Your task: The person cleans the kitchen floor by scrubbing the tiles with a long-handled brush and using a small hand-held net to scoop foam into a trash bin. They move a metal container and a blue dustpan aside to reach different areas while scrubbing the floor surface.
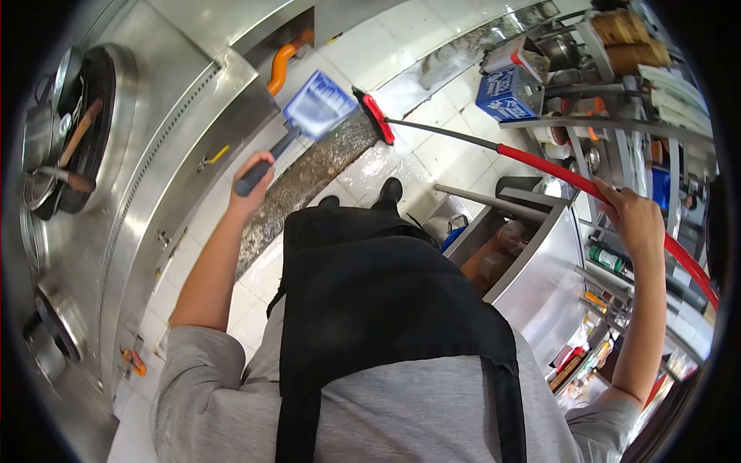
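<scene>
My left hand (252,184) is wrapped round the dark grey handle of a dustpan (319,106). The pan has a blue edge and a pale, shiny inside, and is held out over the floor. My right hand (631,213) grips the red part of the long handle of a broom (540,163). Down at the floor, the red broom head (377,117) with dark bristles is just right of the dustpan, with a small gap between them in this view. Both overlap the dark floor channel or its border.
White floor tiles (432,147) look wet along a dark grated drain strip (301,185). A steel cooking counter (166,100) with woks runs along the left. To the right stand an open steel drawer (532,255), loaded shelves (617,127) and a blue tin (509,94).
</scene>
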`<state>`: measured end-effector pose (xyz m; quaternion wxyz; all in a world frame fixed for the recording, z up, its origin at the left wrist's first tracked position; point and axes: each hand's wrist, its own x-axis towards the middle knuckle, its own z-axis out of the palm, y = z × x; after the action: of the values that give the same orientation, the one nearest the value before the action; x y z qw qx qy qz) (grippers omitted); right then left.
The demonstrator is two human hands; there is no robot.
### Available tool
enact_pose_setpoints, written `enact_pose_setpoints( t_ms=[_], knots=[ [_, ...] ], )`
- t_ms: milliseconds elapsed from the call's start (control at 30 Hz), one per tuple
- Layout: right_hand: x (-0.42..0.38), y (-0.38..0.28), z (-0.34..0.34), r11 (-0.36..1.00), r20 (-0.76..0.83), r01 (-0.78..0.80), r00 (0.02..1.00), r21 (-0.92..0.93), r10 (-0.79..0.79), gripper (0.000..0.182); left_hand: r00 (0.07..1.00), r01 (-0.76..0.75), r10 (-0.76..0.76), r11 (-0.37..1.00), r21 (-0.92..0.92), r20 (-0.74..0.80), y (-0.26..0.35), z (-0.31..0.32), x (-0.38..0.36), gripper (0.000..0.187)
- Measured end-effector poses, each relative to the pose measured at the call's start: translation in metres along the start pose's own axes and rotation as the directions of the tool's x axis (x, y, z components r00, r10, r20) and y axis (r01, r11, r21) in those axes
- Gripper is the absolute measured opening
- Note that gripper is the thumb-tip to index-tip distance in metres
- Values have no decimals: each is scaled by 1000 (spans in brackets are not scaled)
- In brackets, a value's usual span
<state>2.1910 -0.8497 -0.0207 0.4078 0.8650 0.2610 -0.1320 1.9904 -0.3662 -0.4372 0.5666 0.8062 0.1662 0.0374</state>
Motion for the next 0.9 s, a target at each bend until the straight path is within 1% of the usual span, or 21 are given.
enact_pose_setpoints(
  t_ms=[33, 100, 167, 200, 233, 300, 367, 400, 433, 500, 533, 600, 633, 667, 700, 767, 800, 833, 867, 900],
  knots=[
    [-14, -1, -11, 999, 14, -29, 999, -22, 29, 48, 996, 77, -74, 995, -67, 40, -6, 2, -4, 13],
    [-33, -4, -22, 997, -6, -66, 998, -32, 65, 45, 999, -46, 46, 999, -16, -9, -20, 11, -10, 13],
    [-40, -7, -28, 997, 23, -42, 999, -65, 43, 43, 999, 34, -35, 996, -82, -17, -38, 20, -14, 13],
    [-40, -14, -34, 994, 79, -33, 996, -107, 41, 39, 997, 75, -78, 990, -117, -16, -44, 22, -16, 12],
    [-39, -13, -26, 993, 75, -56, 995, -105, 64, 39, 996, 84, -87, 991, -107, -19, -61, 26, -17, 13],
    [-32, -14, 5, 992, 132, 2, 991, -126, 15, 39, 982, 175, -187, 965, -193, -41, -82, 34, -23, 16],
    [-20, -22, 33, 987, 184, -9, 982, -161, 39, 36, 956, 262, -288, 927, -268, -61, -75, 41, -31, 18],
    [-12, -26, 46, 992, 241, -1, 970, -129, 32, 33, 947, 288, -317, 912, -293, -56, -81, 44, -34, 20],
    [-7, -30, 54, 991, 228, 13, 974, -130, 17, 31, 948, 282, -312, 914, -292, -59, -81, 45, -36, 20],
    [8, -15, 66, 995, 252, -17, 967, -99, 41, 33, 951, 274, -301, 925, -264, -65, -83, 50, -38, 18],
    [12, -7, 75, 995, 252, -20, 967, -97, 44, 33, 949, 295, -313, 928, -228, -47, -85, 49, -38, 19],
    [18, 5, 89, 991, 201, -25, 978, -135, 53, 36, 942, 312, -331, 921, -232, -50, -88, 49, -36, 19],
    [22, 9, 94, 991, 205, -33, 977, -128, 59, 36, 934, 332, -353, 913, -236, -52, -89, 50, -34, 19],
    [27, 13, 98, 989, 195, -69, 976, -128, 94, 37, 935, 316, -347, 910, -268, -78, -89, 53, -32, 20],
    [32, 18, 101, 986, 185, -106, 974, -129, 129, 39, 938, 311, -340, 913, -262, -72, -83, 53, -26, 20],
    [44, 24, 111, 983, 180, -127, 972, -132, 150, 39, 885, 435, -462, 864, -252, -58, -71, 55, -15, 20],
    [50, 27, 115, 977, 117, -144, 980, -154, 163, 38, 886, 434, -461, 865, -251, -57, -75, 58, -8, 20],
    [57, 32, 119, 971, 52, -161, 984, -175, 172, 38, 852, 503, -523, 830, -242, -23, -79, 60, 2, 20],
    [63, 42, 124, 970, 31, -189, 980, -156, 196, 37, 812, 569, -583, 789, -231, 9, -83, 64, 11, 19],
    [67, 54, 121, 971, 30, -185, 981, -153, 192, 37, 810, 571, -586, 788, -230, 5, -88, 71, 19, 19]
  ],
)
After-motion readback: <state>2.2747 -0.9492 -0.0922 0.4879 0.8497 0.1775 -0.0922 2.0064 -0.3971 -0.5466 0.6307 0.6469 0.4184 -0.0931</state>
